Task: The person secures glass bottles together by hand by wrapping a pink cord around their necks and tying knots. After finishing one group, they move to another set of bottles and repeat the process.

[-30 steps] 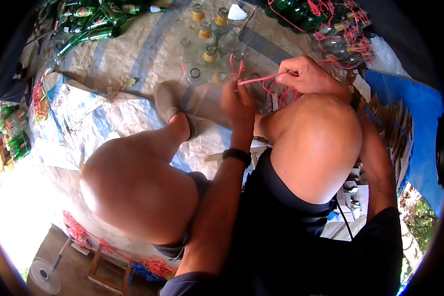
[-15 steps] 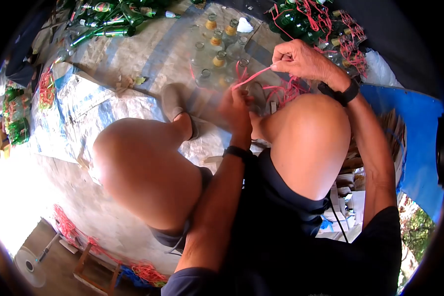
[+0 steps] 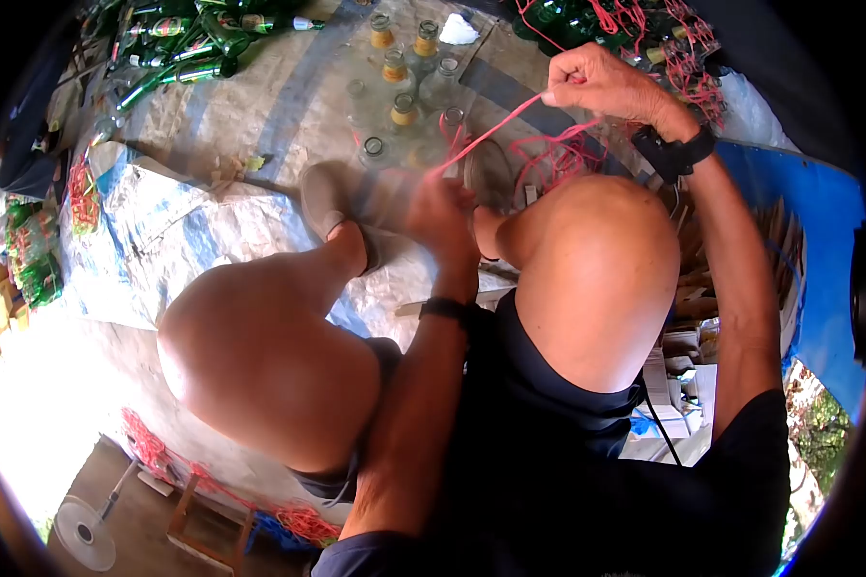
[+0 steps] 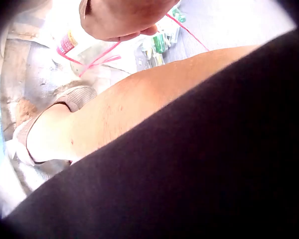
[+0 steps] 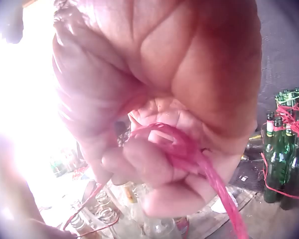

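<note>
Pink plastic twine, light and limp, drawn between two hands

Pink plastic twine (image 5: 221,190) runs slantwise from one hand to the other, above the ground and just beside a cluster of upright clear glass bottles (image 3: 394,88). The right hand (image 3: 616,88) is raised higher, its fingers curled round the strand; the left hand (image 3: 443,207), lower and blurred, seems to grip the near end, though exactly how its fingers lie I cannot tell.

The twine should weigh next to nothing and bend any way, with strength only when pulled. It looks smooth enough to slip, so a turn within the curled fingers would hold better than a fingertip pinch. Best taken well along the strand, clear of the loose pink tangle (image 3: 558,159) by the foot, which could snag. The glass is the fragile part: a hard tug might tip a bottle.

Up close the twine is bright pink and slightly glossy, flattened and creased like a crumpled ribbon, bunched within the right palm and narrowing to a thin line between the hands.
</note>
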### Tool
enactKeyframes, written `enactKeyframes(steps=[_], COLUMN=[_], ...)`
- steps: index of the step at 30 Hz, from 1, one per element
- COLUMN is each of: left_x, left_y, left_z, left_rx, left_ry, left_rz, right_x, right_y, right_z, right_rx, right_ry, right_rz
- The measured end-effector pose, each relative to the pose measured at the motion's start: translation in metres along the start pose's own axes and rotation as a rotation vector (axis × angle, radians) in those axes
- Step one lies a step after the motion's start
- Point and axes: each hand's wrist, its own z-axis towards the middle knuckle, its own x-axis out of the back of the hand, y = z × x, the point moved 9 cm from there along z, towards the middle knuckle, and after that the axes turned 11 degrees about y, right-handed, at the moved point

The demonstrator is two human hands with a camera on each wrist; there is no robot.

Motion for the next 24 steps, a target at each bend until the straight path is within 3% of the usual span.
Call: enactKeyframes(steps=[5,9,11,13,24], left_x=[0.006,0.005,0.007,0.011,0.014], left_y=[-0.001,0.008,0.008,0.006,0.021], left_z=[0.002,0.000,0.000,0.002,0.010], left_rx=[0.017,0.038,0.059,0.076,-0.037], left_ry=[0.036,0.075,0.092,0.111,0.116], left_rz=[0.006,-0.010,-0.040,-0.069,-0.053], right_x=[0.022,0.026,0.021,0.016,-0.029], right_y=[-0.008,-0.034,-0.059,-0.103,-0.154], right_z=[0.012,0.027,0.035,0.033,0.098], right_rx=[0.155,0.209,0.222,0.287,0.366], right_ry=[-0.046,0.003,-0.045,0.007,0.050], right_rz=[-0.141,-0.087,-0.184,-0.030,-0.099])
